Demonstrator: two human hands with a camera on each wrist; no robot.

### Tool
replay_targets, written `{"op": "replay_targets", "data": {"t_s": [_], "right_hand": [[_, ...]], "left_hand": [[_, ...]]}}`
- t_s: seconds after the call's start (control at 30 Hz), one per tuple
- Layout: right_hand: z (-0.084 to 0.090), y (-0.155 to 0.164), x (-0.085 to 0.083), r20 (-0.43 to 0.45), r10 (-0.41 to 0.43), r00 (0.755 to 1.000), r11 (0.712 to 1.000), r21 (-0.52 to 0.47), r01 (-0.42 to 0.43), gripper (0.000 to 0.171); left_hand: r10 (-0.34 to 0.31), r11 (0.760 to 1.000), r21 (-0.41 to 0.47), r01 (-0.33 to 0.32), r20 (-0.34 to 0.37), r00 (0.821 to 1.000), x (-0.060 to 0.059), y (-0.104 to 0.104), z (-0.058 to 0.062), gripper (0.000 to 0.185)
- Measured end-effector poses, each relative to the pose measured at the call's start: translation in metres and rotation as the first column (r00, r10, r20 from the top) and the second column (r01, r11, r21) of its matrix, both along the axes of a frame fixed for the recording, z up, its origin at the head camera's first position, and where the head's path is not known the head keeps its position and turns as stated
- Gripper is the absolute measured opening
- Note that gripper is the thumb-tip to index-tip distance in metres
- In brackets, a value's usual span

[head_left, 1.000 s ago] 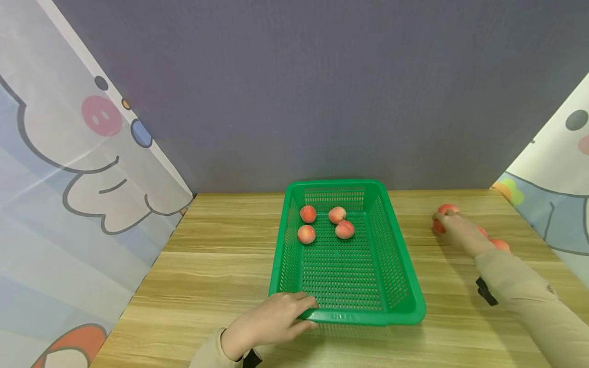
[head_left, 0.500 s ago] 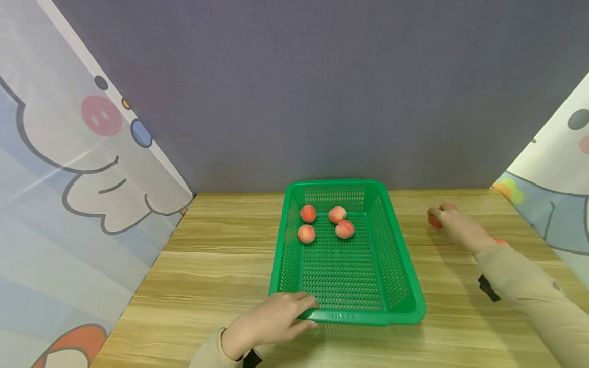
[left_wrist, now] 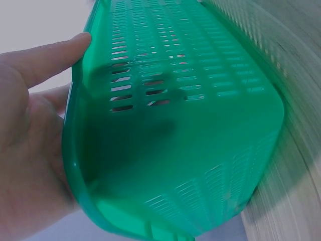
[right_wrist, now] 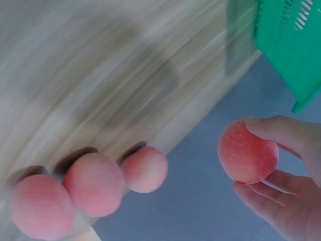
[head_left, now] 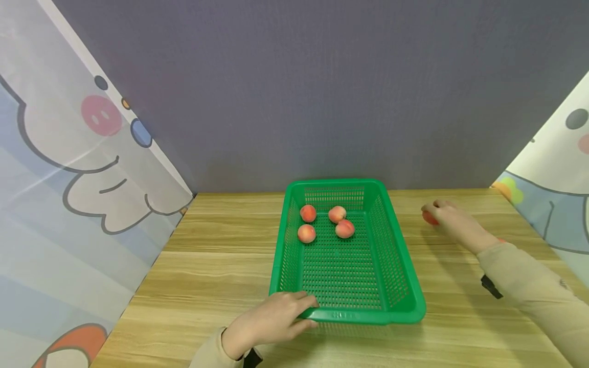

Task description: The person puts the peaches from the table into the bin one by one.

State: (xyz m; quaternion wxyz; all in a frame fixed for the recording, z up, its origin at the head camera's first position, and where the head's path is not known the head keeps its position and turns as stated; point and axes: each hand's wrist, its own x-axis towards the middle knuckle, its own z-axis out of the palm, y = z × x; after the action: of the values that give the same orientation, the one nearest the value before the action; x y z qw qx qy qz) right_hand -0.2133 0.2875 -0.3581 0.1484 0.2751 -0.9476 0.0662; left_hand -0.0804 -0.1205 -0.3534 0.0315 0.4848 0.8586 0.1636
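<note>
My left hand (head_left: 271, 319) holds the near rim of a green plastic basket (head_left: 359, 318) at its left corner; in the left wrist view the thumb (left_wrist: 62, 57) lies on the rim's outer side, with fingers partly hidden behind it. Right of the basket, my right hand (head_left: 460, 227) grips a reddish peach (right_wrist: 248, 150) between thumb and fingertips. The right wrist view sets this peach against the grey backdrop, apart from three pinkish peaches (right_wrist: 95, 185) on the table. Those are mostly hidden by the right arm in the head view. Inside the basket, several peaches (head_left: 306, 234) lie toward the far end.
The basket stands mid-table on a wood-grain tabletop (head_left: 221, 245), its far end close to a tall grey panel (head_left: 322, 92). Cartoon-printed sheets (head_left: 60, 204) border the table on both sides.
My right hand has moved a little left toward the basket with the peach, away from the other peaches. The left hand, basket and peaches inside it have stayed put.
</note>
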Motion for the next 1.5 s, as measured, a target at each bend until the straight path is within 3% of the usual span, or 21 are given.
{"op": "replay_targets", "data": {"t_s": [0.53, 0.93, 1.2, 1.3, 1.5], "right_hand": [[0.025, -0.02, 0.004, -0.134, 0.072, 0.988, 0.997, -0.032, -0.077, 0.046], [0.041, -0.04, 0.005, -0.15, 0.092, 0.984, 0.995, -0.026, -0.097, 0.047], [0.054, -0.058, 0.001, -0.187, 0.163, 0.969, 0.986, 0.004, -0.165, 0.046], [0.06, -0.066, 0.0, -0.168, 0.174, 0.97, 0.985, 0.009, -0.175, 0.046], [0.071, -0.083, -0.001, -0.034, 0.165, 0.986, 0.986, -0.003, -0.165, 0.044]], "left_hand": [[-0.001, 1.0, -0.001, 0.001, -0.015, 1.0, 0.0, 0.0, 0.0, 0.019], [-0.007, 1.0, 0.012, 0.007, -0.019, 1.0, 0.0, 0.0, 0.0, 0.019], [-0.008, 1.0, 0.015, 0.008, -0.032, 0.999, 0.0, 0.001, -0.001, 0.019], [-0.008, 1.0, 0.016, 0.008, -0.031, 0.999, 0.0, 0.001, -0.001, 0.019], [-0.003, 1.0, 0.016, 0.003, -0.025, 1.0, 0.0, 0.001, -0.001, 0.018]]}}
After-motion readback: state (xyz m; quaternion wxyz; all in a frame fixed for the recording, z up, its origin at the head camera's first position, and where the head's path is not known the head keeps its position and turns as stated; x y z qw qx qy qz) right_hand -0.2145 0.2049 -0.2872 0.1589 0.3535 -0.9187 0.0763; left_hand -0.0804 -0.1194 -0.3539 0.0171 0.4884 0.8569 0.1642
